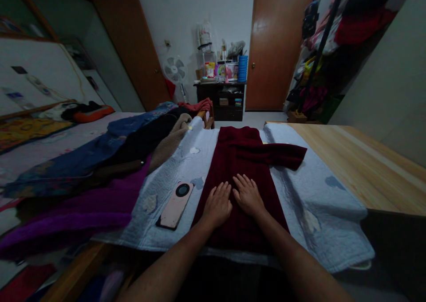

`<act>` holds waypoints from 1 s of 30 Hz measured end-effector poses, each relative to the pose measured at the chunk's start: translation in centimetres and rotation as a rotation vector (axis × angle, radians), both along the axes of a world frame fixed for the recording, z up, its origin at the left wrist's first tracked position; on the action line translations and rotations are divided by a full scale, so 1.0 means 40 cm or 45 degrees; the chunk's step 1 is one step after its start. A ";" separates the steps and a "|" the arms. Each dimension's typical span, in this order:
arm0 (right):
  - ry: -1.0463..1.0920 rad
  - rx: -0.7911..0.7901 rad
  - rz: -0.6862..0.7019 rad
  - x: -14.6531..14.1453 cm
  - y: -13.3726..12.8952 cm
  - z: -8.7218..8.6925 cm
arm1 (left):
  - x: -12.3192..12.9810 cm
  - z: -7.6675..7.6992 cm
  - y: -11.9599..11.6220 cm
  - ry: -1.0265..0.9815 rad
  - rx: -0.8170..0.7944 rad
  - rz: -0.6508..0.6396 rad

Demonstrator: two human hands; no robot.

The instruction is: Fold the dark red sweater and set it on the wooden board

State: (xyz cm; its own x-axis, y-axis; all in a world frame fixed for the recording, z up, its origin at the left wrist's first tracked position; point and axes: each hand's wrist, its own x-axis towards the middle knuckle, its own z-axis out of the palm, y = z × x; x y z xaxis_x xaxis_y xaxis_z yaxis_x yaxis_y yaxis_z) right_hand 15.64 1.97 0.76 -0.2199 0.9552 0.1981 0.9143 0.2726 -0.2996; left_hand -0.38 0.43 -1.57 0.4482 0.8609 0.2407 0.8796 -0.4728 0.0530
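Note:
A dark red long-sleeved garment (244, 160) lies spread on a pale blue quilted cloth (319, 195). One sleeve sticks out to the right; the other sleeve is not visible. My left hand (218, 204) rests flat on the middle of the garment, fingers stretched forward. Close beside it, my right hand (248, 193) also lies flat on the fabric with its fingers slightly spread. Neither hand grips anything. To the left of the garment, a pink phone (175, 205) with a round dark camera ring lies face down on the cloth.
Several clothes, among them a purple one (100, 204) and a blue one (83, 153), lie in a heap on the left. A wooden board (372, 160) extends on the right. Farther back stand a fan (175, 69) and a dark cabinet (229, 109).

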 end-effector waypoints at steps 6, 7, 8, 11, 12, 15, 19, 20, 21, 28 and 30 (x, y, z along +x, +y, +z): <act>-0.020 -0.110 -0.033 0.027 -0.011 0.031 | -0.001 0.001 -0.001 -0.027 0.007 -0.012; -0.044 -0.084 -0.134 0.038 -0.014 0.036 | -0.001 0.002 -0.001 -0.029 0.007 -0.014; -0.072 -0.047 -0.274 0.048 -0.017 0.039 | 0.000 0.003 -0.001 -0.031 0.010 -0.016; -0.150 -0.027 -0.632 0.071 -0.030 0.041 | 0.001 0.006 -0.002 -0.027 0.033 -0.025; -0.166 -0.049 -0.672 0.072 -0.035 0.040 | 0.001 0.007 -0.002 -0.025 0.045 -0.027; -0.202 -0.067 -0.607 0.059 -0.046 0.043 | 0.001 0.005 -0.002 -0.032 0.079 -0.028; -0.238 -0.069 -0.445 0.021 -0.051 0.052 | 0.002 0.006 -0.002 -0.054 0.088 -0.039; -0.241 -0.076 -0.414 0.013 -0.050 0.053 | 0.002 0.007 -0.001 -0.060 0.087 -0.040; -0.243 -0.084 -0.390 0.007 -0.050 0.053 | 0.003 0.008 -0.001 -0.068 0.086 -0.039; -0.259 -0.099 -0.357 0.062 -0.059 0.048 | 0.005 0.019 -0.003 -0.121 0.040 -0.058; -0.260 -0.091 -0.359 0.102 -0.065 0.053 | 0.004 0.021 -0.004 -0.140 0.015 -0.062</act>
